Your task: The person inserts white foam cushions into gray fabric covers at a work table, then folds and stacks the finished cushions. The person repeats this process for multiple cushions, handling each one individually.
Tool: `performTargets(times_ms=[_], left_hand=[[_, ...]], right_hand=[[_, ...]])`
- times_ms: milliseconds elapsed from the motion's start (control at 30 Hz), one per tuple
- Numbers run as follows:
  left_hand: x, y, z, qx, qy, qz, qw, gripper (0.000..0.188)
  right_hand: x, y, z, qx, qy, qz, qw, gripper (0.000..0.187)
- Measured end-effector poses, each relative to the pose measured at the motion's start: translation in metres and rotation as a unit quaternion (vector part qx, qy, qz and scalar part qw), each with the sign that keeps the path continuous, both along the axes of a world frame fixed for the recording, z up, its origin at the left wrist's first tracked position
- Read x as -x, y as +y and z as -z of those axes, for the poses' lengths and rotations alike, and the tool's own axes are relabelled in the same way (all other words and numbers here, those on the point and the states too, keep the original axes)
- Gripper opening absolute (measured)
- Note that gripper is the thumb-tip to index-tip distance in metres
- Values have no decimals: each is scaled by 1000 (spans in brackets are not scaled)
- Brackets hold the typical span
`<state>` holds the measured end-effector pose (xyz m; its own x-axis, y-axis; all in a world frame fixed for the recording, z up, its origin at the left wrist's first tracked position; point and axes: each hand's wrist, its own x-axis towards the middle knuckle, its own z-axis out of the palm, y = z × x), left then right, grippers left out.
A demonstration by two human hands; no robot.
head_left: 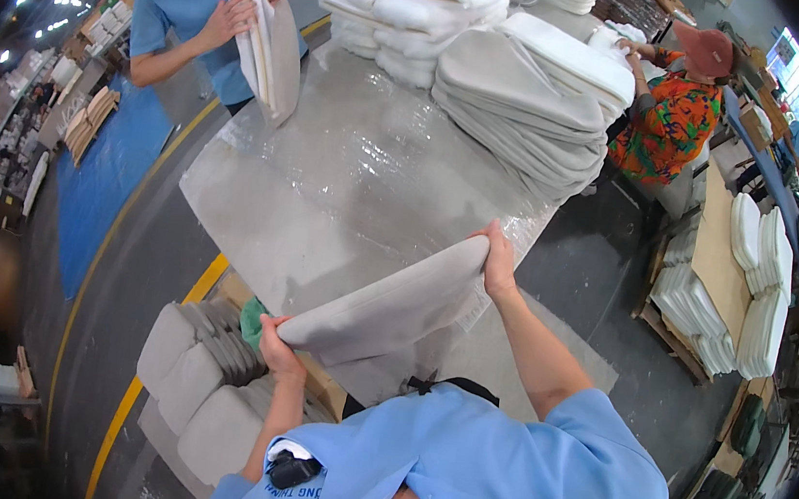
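I hold a flat grey cushion (384,306) up over the near edge of a plastic-covered table (349,176). My left hand (277,349) grips its lower left end. My right hand (498,260) grips its upper right end. The cushion slants from lower left to upper right, in front of my light blue shirt.
Stacks of grey cushions (531,108) and white foam pads (415,8) fill the table's far side. A person in blue (192,4) holds a cushion at the far left; a person in orange (671,117) works at the right. Grey cushions (201,375) lie below left; white pads on a pallet (745,296) right.
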<state>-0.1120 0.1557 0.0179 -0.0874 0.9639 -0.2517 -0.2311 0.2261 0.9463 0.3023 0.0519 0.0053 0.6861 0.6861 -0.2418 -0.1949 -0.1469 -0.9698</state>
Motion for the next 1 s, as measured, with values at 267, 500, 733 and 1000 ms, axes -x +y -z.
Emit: performTargets(times_ms=[267,500,733,1000], left_hand=[[2,-28,13,-29,10,-27,999,69],[8,-41,26,13,-124,21,992,67],[22,-93,22,16,-128,-18,992,43],[46,-139,4,302,-237,21,923,55]], right_hand=[[24,-15,15,-110,39,100,988,74],[4,-28,66,-148,176,61,971,64],[-12,-80,19,23,341,-111,933,43],[2,-120,-21,186,335,-267,884,71]])
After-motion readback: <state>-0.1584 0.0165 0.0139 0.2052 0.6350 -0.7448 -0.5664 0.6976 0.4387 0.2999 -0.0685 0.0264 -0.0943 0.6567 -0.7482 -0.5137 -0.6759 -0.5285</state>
